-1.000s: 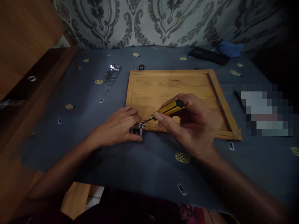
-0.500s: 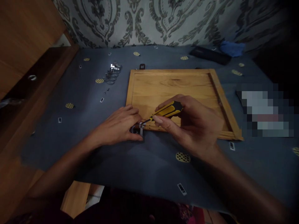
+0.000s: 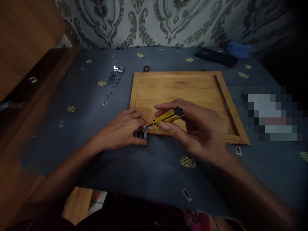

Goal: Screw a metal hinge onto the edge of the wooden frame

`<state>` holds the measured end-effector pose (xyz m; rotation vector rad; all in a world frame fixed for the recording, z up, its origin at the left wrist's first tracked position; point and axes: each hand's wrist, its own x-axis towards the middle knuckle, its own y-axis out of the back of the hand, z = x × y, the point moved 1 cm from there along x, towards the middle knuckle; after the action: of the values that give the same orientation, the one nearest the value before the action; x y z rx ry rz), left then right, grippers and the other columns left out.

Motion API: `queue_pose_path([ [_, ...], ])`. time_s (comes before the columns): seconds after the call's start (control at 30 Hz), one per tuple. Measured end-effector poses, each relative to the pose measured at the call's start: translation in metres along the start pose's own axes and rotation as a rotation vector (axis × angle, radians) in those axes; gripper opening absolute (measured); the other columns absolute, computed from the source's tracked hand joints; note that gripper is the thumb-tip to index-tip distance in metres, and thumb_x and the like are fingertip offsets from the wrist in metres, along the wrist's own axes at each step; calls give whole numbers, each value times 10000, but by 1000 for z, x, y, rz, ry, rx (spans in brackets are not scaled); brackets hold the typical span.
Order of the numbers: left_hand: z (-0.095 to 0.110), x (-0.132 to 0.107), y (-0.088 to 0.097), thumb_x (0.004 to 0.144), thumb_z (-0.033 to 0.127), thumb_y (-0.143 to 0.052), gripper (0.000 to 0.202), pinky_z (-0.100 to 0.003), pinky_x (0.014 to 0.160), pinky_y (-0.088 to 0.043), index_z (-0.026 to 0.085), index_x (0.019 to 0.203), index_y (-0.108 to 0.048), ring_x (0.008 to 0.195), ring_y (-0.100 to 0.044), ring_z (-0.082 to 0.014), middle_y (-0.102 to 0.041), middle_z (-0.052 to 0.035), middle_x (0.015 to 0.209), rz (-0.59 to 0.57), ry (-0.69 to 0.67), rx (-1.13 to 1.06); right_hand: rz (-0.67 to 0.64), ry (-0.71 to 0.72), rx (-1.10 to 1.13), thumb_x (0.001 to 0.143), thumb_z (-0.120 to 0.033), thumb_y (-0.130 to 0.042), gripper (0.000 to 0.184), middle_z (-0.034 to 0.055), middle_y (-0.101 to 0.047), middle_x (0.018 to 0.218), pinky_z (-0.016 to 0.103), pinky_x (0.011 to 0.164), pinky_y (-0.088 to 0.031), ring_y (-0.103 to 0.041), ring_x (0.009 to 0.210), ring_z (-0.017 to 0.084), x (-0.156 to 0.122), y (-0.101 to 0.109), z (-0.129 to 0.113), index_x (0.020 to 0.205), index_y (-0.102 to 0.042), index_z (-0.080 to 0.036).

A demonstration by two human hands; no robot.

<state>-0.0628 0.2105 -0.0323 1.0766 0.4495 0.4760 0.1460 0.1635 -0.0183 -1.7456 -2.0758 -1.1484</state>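
A shallow wooden panel with a raised frame lies on the blue patterned cloth. At its near left corner sits a small metal hinge, partly covered by fingers. My left hand is closed around this hinge and presses it against the panel's edge. My right hand grips a yellow and black screwdriver by its handle, tilted down to the left. The screwdriver's tip meets the hinge where a screw seems to sit; the screw itself is too small to make out clearly.
Several loose metal hinges lie left of the panel, with tiny screws near them. A dark latch piece shows at the panel's far edge. At the back right are a black case and a blue cloth.
My right hand has shifted its hold on the screwdriver, with the fingers opened out more and the handle turned slightly. My left hand and the panel stay in place.
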Motion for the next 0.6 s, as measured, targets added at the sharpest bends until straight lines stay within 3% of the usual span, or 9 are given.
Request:
queue_pose_path([
  [0.1, 1, 0, 2, 886, 467, -793, 358, -399, 939, -456, 167, 1030, -661, 1085, -567, -273, -641, -65, 1105, -5, 9, 10, 34, -14, 8, 915, -286, -787, 129, 22, -721, 876, 342, 677, -549, -699, 799, 205, 0, -3, 3, 1020, -720, -254],
  [0.33, 3, 1, 4, 897, 491, -773, 350, -380, 887, -431, 165, 953, -660, 1011, -555, -256, -621, -58, 1047, -27, 22, 23, 123, -107, 45, 865, -374, -846, 252, -17, -677, 801, 309, 641, -547, -683, 802, 183, -1, -8, 3, 855, -622, -259],
  [0.47, 2, 0, 2, 900, 494, -770, 349, -368, 875, -427, 171, 964, -655, 1016, -553, -254, -624, -52, 1036, -9, 10, 23, 119, -140, 51, 874, -387, -833, 232, -18, -693, 803, 309, 606, -557, -680, 760, 173, 1, -7, 0, 848, -640, -262],
  [0.6, 0, -1, 1, 899, 489, -772, 354, -387, 918, -439, 171, 1015, -670, 1058, -562, -267, -634, -61, 1068, 1, 5, 11, 117, -148, 107, 854, -296, -855, 180, -23, -733, 882, 299, 610, -586, -684, 737, 153, 1, -6, -2, 940, -700, -266],
])
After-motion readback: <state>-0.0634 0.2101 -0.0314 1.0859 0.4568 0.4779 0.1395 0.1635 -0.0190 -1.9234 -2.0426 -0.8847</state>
